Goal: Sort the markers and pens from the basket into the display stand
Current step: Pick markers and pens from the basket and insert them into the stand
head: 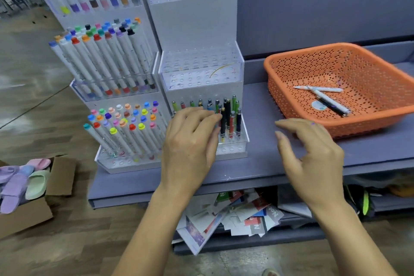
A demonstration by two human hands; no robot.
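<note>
An orange perforated basket sits on the grey shelf at the right; three pens lie crossed on its bottom. The white display stand stands at the left. Its left half holds rows of colour-capped markers, and its lower right tier holds upright pens. My left hand is in front of that pen tier, its fingertips touching the pens, and it hides the tier's left part. My right hand hovers over the shelf just left of the basket, fingers loosely curled and holding nothing.
The grey shelf carries the stand and the basket. Scattered paper packets fill the shelf below. A cardboard box with pastel slippers sits on the wooden floor at the left. The stand's upper right tiers hold no pens.
</note>
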